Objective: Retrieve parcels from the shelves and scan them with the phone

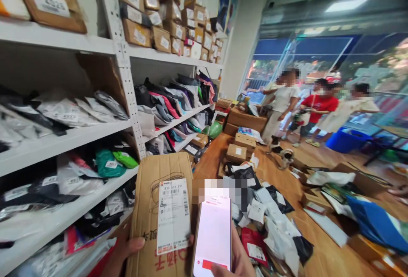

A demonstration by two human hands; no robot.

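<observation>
— How are your fingers set?

— Your left hand (127,249) is curled around the lower left edge of the cardboard parcel (156,209), thumb on its front just beside the white label (174,215). Your right hand (234,260) is closed around the phone (213,236), which stands upright just right of that label.

— Which step is this?

— Scanning, I'd judge: the parcel is held up in front of the shelves (63,141), label facing you. Next you'd need the phone's camera squarely over the barcode, parcel steady.
</observation>
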